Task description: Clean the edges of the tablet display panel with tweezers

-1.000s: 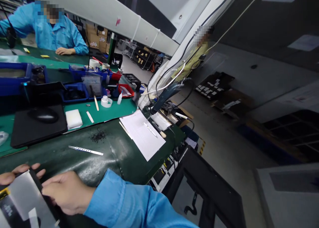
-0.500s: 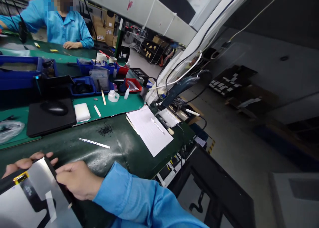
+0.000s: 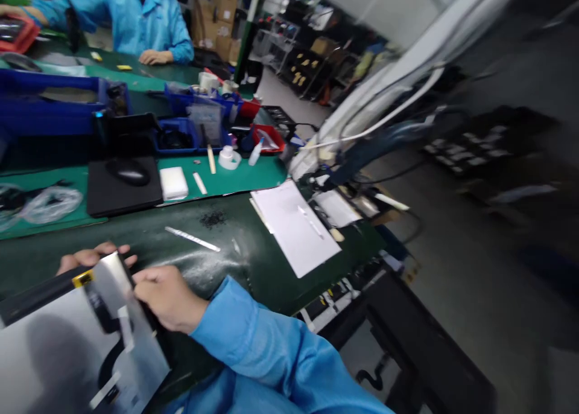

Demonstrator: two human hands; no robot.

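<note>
A flat display panel with a silvery back lies tilted in front of me at the lower left. It has a black flex cable, strips of whitish tape and a yellow patch near its far edge. My left hand is behind the far edge, its fingers curled over near the corner and the rest hidden by the panel. My right hand pinches the panel's right edge close to that corner, thumb and fingers closed. Beyond the hands, a pair of tweezers lies on the dark green mat, near a scatter of small black bits.
Paper sheets with a pen lie to the right. A mouse on a black pad, a white block, a tape roll and blue bins stand farther back. A co-worker in blue sits across the bench.
My view has swung left and down, so the bench appears shifted right and up. More of the panel shows, still in both hands. A red tray by the co-worker's hand has come into view.
</note>
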